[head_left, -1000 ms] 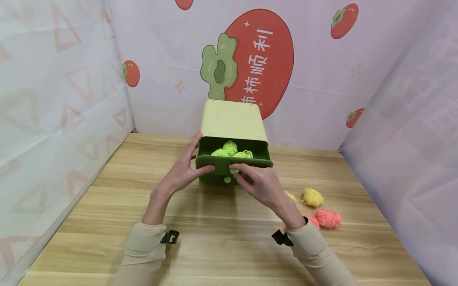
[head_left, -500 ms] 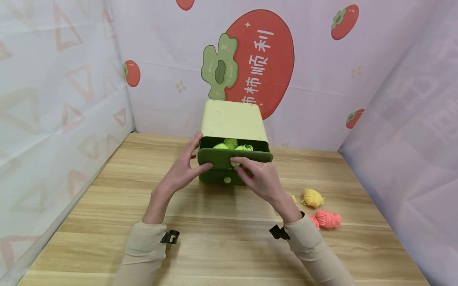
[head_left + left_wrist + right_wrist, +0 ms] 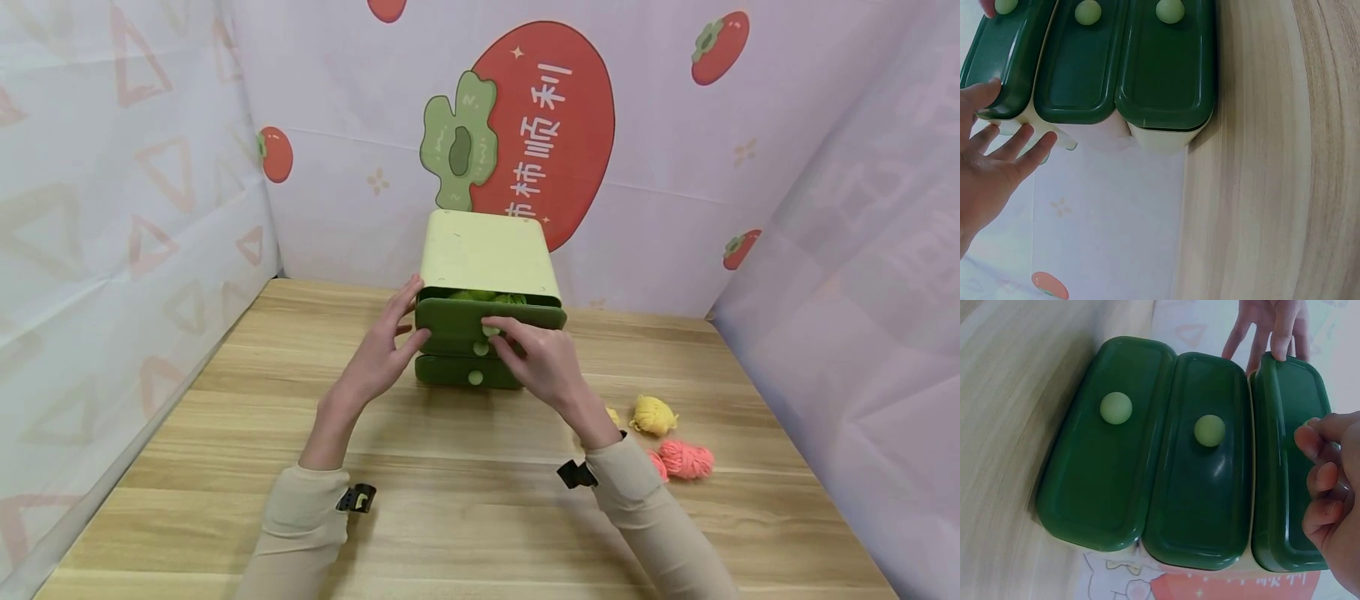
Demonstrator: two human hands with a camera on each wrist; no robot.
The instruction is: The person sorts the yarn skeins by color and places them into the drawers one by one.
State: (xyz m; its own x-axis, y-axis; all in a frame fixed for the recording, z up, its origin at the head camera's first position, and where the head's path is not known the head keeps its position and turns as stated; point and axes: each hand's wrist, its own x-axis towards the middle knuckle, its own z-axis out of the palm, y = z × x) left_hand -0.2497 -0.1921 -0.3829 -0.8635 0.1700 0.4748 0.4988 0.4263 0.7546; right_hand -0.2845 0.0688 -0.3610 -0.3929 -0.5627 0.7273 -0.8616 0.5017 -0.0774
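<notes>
A small cabinet (image 3: 489, 250) with a cream shell and three dark green drawers stands on the table. Its top drawer (image 3: 453, 315) sticks out slightly, with light green yarn balls (image 3: 471, 295) just showing through the gap. The right hand (image 3: 546, 360) pinches that drawer's round pale green knob (image 3: 491, 331) between thumb and fingers. Along the cabinet's left side lies the left hand (image 3: 378, 354), fingers spread and fairly straight, its thumb at the left end of the drawer front. In the right wrist view, the middle drawer (image 3: 1197, 487) and bottom drawer (image 3: 1100, 475) are flush.
Right of the cabinet lie a yellow yarn ball (image 3: 654, 416) and a coral yarn ball (image 3: 686, 460), with more yellow and coral yarn partly hidden by the right arm. Printed cloth walls (image 3: 337, 208) enclose the wooden table (image 3: 465, 500) at the back and sides.
The top drawer has slid back into the cabinet, most of its yarn now hidden. My right hand has moved forward with the knob; my left thumb has shifted slightly left.
</notes>
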